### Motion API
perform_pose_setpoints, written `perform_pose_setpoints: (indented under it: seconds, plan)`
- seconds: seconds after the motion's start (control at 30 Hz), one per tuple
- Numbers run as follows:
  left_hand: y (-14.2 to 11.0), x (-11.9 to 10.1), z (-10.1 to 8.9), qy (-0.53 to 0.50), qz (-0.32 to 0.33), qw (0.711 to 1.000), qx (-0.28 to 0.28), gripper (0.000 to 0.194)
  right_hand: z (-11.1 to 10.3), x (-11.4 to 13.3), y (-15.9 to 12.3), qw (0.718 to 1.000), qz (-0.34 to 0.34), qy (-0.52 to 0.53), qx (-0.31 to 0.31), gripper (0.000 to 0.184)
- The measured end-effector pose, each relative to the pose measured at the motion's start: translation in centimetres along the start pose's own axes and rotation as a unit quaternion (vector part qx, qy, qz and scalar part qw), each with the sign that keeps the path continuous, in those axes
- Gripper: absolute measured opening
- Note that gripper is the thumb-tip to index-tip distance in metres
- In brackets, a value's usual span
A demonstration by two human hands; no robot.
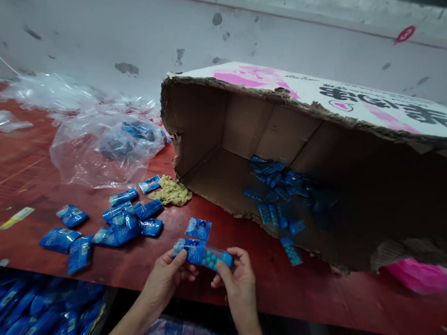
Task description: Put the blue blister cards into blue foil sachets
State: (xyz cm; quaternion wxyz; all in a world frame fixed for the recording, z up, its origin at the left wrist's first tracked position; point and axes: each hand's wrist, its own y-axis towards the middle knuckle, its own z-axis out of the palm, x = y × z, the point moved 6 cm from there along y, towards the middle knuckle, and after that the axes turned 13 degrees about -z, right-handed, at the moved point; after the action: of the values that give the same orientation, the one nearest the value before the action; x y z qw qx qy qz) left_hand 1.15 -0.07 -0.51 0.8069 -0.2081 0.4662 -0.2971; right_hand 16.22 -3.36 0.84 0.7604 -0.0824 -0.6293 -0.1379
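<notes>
My left hand (162,278) pinches a blue printed packet (195,251) between thumb and fingers. In my right hand (239,284) is a small clear pack of turquoise balls (211,259) with a blue end. The pack meets the packet end to end; whether it sits inside the packet's mouth I cannot tell. Just beyond my hands a flat blue packet (197,228) lies on the red table (138,264). Filled blue packets (125,226) are heaped to the left. On the right, a torn cardboard box (203,171) on its side holds many small ball packs (272,214).
A crumpled yellowish cloth (171,191) lies beside the box. Clear plastic bags (98,155) spread at the back left, one with blue items inside. Below the table's left edge is a container full of blue packets (32,307). Pink plastic (420,276) lies at right.
</notes>
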Motion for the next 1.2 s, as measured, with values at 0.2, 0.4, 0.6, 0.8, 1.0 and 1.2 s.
perform_pose_setpoints:
  seconds: [0.2, 0.4, 0.6, 0.8, 1.0, 1.2]
  plan:
    - [0.5, 0.4, 0.1, -0.007, 0.003, 1.0, -0.005, 0.024, 0.3, -0.6, -0.5, 0.997, -0.025, -0.066, -0.029, 0.027]
    - [0.8, 1.2, 1.4, -0.099, -0.073, 0.992, 0.039, 0.019, 1.5, 0.5, -1.2, 0.971, -0.135, -0.199, 0.016, 0.016]
    - [0.3, 0.7, 1.5, -0.072, -0.13, 0.983, 0.105, 0.012, 1.9, 0.7, -0.8, 0.985, -0.075, -0.076, 0.133, 0.03]
    - [0.2, -0.4, 2.3, -0.045, -0.128, 0.961, 0.24, 0.028, 1.2, -0.1, -0.1, 0.988, -0.043, -0.018, 0.146, 0.069]
    - [0.0, 0.6, 3.2, -0.04, -0.147, 0.956, 0.252, 0.026, 1.5, 0.2, 0.2, 0.98, -0.045, 0.004, 0.191, 0.069]
    - [-0.2, 2.0, 3.1, -0.078, -0.126, 0.972, 0.184, 0.019, 2.0, 0.2, 0.0, 0.983, -0.035, 0.009, 0.179, 0.058]
